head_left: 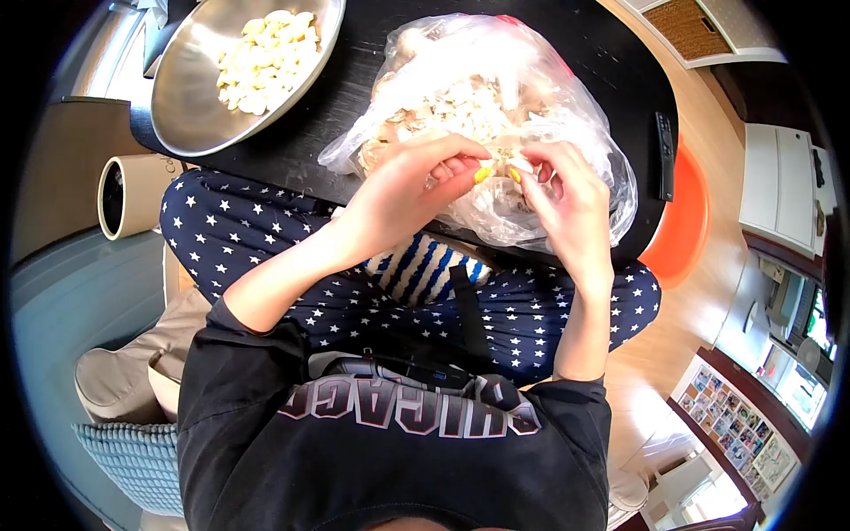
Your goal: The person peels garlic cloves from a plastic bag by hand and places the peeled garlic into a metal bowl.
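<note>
My left hand (416, 181) is pinched over an open plastic bag (584, 115), thumb against forefinger. A pale bit shows at its fingertips, too small to name. Close beside it, my right hand (571, 190) pinches a small white piece that looks like a garlic clove (521, 165). Both thumb tips have a bright yellow patch, apparently the nails. Inside the bag lie papery, whitish-brown garlic skins (460, 104). A steel bowl (181, 97) at the upper left holds many peeled garlic cloves (266, 66).
Bowl and bag stand on a black table (354, 53). A remote control (664, 155) lies at its right edge, above an orange seat (682, 221). A cream cylindrical container (137, 196) is at the left. A striped cloth (425, 270) lies by my lap.
</note>
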Action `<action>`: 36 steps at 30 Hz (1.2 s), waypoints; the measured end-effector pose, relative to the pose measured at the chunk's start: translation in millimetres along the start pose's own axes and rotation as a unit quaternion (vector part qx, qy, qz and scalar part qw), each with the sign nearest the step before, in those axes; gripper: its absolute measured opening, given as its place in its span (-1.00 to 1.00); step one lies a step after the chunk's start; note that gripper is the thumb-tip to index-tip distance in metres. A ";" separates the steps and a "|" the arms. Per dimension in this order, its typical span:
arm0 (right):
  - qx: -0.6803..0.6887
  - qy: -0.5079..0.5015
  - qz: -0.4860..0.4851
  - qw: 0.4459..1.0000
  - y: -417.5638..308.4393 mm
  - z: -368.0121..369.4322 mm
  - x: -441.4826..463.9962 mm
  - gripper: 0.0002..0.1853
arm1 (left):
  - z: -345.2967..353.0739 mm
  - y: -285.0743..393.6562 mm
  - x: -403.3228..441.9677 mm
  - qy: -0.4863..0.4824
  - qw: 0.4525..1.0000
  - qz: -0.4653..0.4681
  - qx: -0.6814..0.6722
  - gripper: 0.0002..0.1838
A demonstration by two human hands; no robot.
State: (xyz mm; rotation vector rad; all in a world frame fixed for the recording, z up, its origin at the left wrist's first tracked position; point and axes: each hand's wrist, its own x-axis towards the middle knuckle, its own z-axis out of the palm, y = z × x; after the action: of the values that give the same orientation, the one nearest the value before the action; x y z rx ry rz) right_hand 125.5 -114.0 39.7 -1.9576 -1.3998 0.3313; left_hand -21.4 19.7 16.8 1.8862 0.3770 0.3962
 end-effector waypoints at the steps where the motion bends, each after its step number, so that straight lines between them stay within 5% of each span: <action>1: 0.025 0.014 0.028 0.999 -3.8 0.1 0.0 -0.78 | 1.0 0.5 0.4 0.001 1.000 0.000 0.001 -0.75; 7: 0.071 0.014 -0.039 0.997 -7.5 13.8 -1.6 -0.71 | 6.1 -2.7 0.0 -0.003 0.999 -0.008 -0.039 -0.79; 9: 0.112 0.022 -0.034 0.993 -10.9 13.3 -2.4 -0.71 | 6.1 -9.6 -0.1 -0.019 0.970 -0.112 -0.216 -0.81; 12: 0.130 0.032 -0.038 0.990 -10.7 12.5 -1.4 -0.74 | -1.6 -7.0 4.3 -0.070 0.937 -0.196 -0.282 -0.80; 19: 0.167 0.067 -0.004 0.984 -12.9 15.8 -1.0 -0.77 | 1.3 -11.5 2.7 -0.089 0.870 -0.208 -0.438 -0.78; 24: 0.155 0.111 -0.116 0.975 -7.4 20.5 1.1 -0.78 | -1.7 -13.2 2.4 -0.098 0.857 -0.210 -0.460 -0.82; 36: 0.164 0.078 -0.138 0.974 -6.1 18.6 1.8 -0.78 | -4.1 -12.7 2.0 -0.094 0.882 -0.203 -0.415 -0.87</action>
State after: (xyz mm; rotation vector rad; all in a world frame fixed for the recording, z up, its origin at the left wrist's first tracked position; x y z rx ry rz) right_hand 111.2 -104.1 30.6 -1.4691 -1.3942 0.2537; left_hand -22.3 28.2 6.4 0.9572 0.3786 0.0559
